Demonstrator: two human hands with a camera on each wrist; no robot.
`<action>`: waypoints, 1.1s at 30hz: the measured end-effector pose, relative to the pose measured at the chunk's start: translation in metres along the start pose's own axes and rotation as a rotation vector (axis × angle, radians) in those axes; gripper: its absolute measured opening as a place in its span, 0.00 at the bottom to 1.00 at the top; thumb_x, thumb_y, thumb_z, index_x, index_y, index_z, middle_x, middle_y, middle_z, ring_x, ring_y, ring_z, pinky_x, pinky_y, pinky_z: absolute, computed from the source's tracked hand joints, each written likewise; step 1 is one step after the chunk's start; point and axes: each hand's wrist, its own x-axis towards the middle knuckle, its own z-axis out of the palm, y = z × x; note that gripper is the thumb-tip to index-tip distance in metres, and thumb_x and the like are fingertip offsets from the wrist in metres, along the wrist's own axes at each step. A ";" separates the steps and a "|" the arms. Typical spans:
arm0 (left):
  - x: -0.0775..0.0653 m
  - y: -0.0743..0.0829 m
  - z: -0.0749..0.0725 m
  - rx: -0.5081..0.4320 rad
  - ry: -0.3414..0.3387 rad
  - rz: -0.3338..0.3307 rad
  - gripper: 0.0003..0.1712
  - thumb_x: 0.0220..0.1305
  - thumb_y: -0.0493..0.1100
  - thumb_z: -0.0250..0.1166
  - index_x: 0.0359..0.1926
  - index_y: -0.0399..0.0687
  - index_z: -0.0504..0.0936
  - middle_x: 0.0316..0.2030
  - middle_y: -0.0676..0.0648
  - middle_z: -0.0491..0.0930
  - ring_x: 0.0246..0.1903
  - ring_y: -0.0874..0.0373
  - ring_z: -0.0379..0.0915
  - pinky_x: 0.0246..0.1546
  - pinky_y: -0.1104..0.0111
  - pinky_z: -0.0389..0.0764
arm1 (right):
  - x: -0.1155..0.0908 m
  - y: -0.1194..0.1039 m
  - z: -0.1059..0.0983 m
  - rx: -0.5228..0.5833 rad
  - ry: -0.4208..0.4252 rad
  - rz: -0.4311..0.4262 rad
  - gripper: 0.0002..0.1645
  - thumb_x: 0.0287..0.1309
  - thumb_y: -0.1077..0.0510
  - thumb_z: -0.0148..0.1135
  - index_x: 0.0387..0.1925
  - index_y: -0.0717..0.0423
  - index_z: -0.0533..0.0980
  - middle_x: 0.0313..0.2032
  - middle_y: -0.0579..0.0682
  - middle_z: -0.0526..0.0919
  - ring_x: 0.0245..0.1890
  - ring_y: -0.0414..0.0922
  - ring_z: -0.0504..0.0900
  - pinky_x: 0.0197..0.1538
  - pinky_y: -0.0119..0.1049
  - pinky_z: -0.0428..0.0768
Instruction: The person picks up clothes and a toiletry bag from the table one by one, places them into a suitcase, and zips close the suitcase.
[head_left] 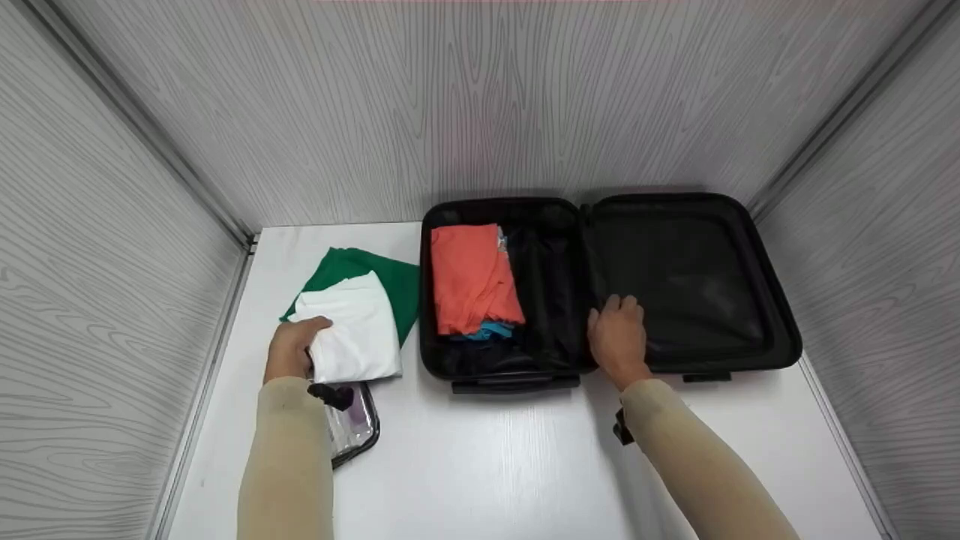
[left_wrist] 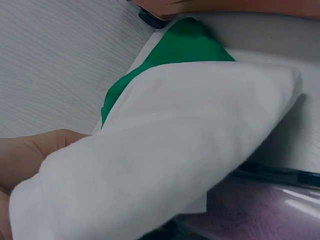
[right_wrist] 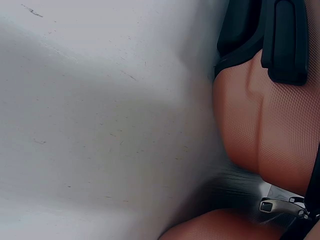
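My left hand (head_left: 295, 346) holds a folded white cloth (head_left: 356, 330) by its left edge, thumb on top and the other fingers hidden underneath. Partly below it lies a green cloth (head_left: 401, 289); in the left wrist view the white cloth (left_wrist: 165, 135) is raised at a slant in front of the green one (left_wrist: 192, 45). My right hand (head_left: 619, 337) grips the inner rim of an opened suitcase (head_left: 517, 379) near its hinge side, fingers bent and their tips hidden. Inside the suitcase's left half sits a folded coral-orange garment (head_left: 472, 277), with blue fabric (head_left: 491, 330) peeking out beneath it.
A clear black-edged pouch (head_left: 360, 420) with something purple inside lies under my left wrist. The suitcase's black-lined right half (head_left: 682, 285) lies flat. Its ribbed orange outer shell (right_wrist: 285, 115) and a zipper pull (right_wrist: 282, 206) show in the right wrist view. Grey wood-grain walls enclose the white table (head_left: 487, 465).
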 end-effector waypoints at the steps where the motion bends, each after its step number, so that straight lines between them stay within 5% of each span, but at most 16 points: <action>1: -0.002 0.001 0.001 -0.016 0.000 -0.002 0.45 0.71 0.48 0.65 0.80 0.38 0.55 0.58 0.43 0.72 0.51 0.50 0.75 0.49 0.57 0.84 | 0.000 0.000 0.000 0.004 0.001 0.003 0.23 0.78 0.54 0.58 0.49 0.76 0.73 0.44 0.71 0.73 0.44 0.67 0.78 0.42 0.57 0.85; 5: -0.008 0.007 0.008 0.011 0.023 0.070 0.47 0.72 0.47 0.63 0.83 0.39 0.50 0.67 0.40 0.70 0.60 0.47 0.73 0.61 0.53 0.79 | 0.001 0.000 -0.001 0.015 -0.003 0.018 0.24 0.78 0.53 0.58 0.51 0.76 0.73 0.45 0.71 0.73 0.45 0.67 0.78 0.43 0.57 0.85; 9: -0.014 0.015 0.017 0.182 0.082 0.227 0.46 0.75 0.45 0.58 0.84 0.35 0.47 0.77 0.33 0.62 0.71 0.40 0.65 0.70 0.50 0.72 | 0.002 0.000 -0.001 0.027 -0.010 0.028 0.24 0.78 0.53 0.57 0.51 0.76 0.73 0.45 0.71 0.73 0.46 0.67 0.78 0.44 0.58 0.85; 17: -0.044 0.042 0.034 0.506 0.158 0.489 0.41 0.74 0.44 0.58 0.82 0.36 0.57 0.76 0.28 0.63 0.71 0.30 0.66 0.68 0.41 0.74 | 0.001 0.000 0.000 0.028 -0.028 0.041 0.24 0.78 0.52 0.56 0.51 0.76 0.73 0.45 0.71 0.73 0.46 0.67 0.78 0.44 0.58 0.85; 26: -0.085 0.073 0.061 0.505 0.228 0.700 0.36 0.73 0.43 0.61 0.74 0.26 0.67 0.68 0.24 0.73 0.63 0.29 0.75 0.61 0.42 0.80 | 0.000 0.000 -0.002 0.021 -0.025 0.028 0.24 0.78 0.53 0.57 0.51 0.76 0.73 0.45 0.71 0.73 0.45 0.66 0.77 0.43 0.57 0.85; 33: -0.105 0.090 0.097 0.473 0.258 0.853 0.28 0.75 0.42 0.61 0.68 0.27 0.75 0.59 0.26 0.81 0.54 0.33 0.82 0.56 0.45 0.82 | 0.000 -0.001 -0.001 0.026 -0.036 0.035 0.24 0.79 0.53 0.56 0.51 0.75 0.73 0.45 0.70 0.73 0.46 0.66 0.78 0.43 0.57 0.85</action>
